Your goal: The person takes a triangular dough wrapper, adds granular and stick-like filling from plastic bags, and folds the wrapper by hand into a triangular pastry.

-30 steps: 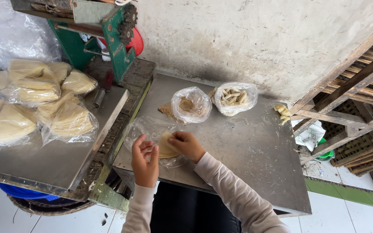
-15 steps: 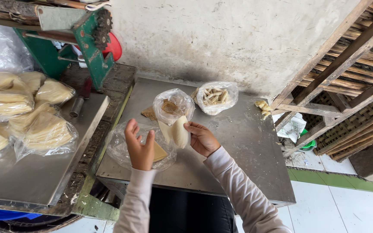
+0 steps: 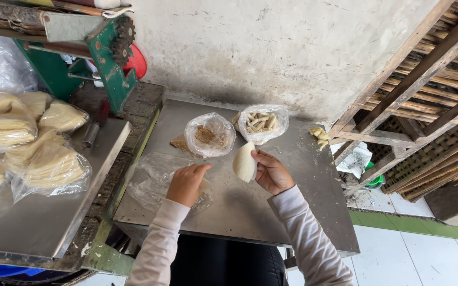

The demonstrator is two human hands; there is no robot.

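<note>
Right now the right hand [image 3: 271,172] is curled around a thin, pale cream sheet of dough bent into a cone shape [image 3: 245,162], holding it up above the grey metal table [image 3: 271,212]. The fingers pinch its edge, and the sheet stands nearly upright. The left hand [image 3: 186,182] is loosely closed and presses down on a flat, clear plastic bag [image 3: 152,182] lying on the table; you cannot tell if something is under the fingers. The two hands are near each other but not touching.

Just past the hands sit two small clear plastic bags. One small bag holds brown crumbly filling [image 3: 210,136]. The other small bag holds short pale sticks [image 3: 261,123], and the two bags touch. A few yellow scraps [image 3: 319,135] lie near the far right corner of the table.

Off to the left is a second metal table [image 3: 38,222] with clear bags of stacked pale yellow sheets [image 3: 33,145]. Behind them stands a green metal machine with a toothed wheel [image 3: 109,50].
</note>
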